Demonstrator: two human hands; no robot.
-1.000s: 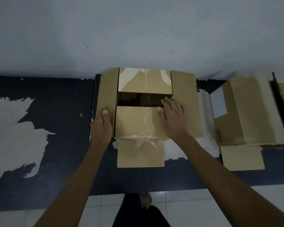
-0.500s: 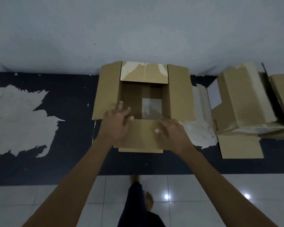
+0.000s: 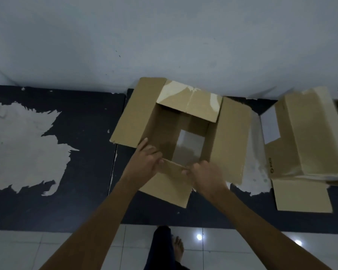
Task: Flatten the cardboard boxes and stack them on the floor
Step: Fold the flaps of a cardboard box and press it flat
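Note:
A brown cardboard box (image 3: pixel 230 137) stands on a dark ledge against the wall, all its top flaps spread open and its bottom open too, with pale floor showing through. My left hand (image 3: pixel 146 162) grips the near wall's top edge at its left corner, fingers inside the box. My right hand (image 3: pixel 203 175) grips the same edge further right, thumb over the rim. The near flap hangs down toward me between my forearms. A second cardboard box (image 3: pixel 308 133) lies on its side to the right, apart from both hands.
The pale wall (image 3: pixel 164 45) rises right behind the boxes. The dark ledge (image 3: pixel 86 172) has large peeled white patches. White floor tiles (image 3: pixel 232 248) run along the bottom, where my bare foot (image 3: pixel 178 248) and dark trouser leg stand.
Both hands left the closed inner flaps and now grip the near wall's edge. The near flap has swung outward, the box interior opened up, and the box has twisted slightly.

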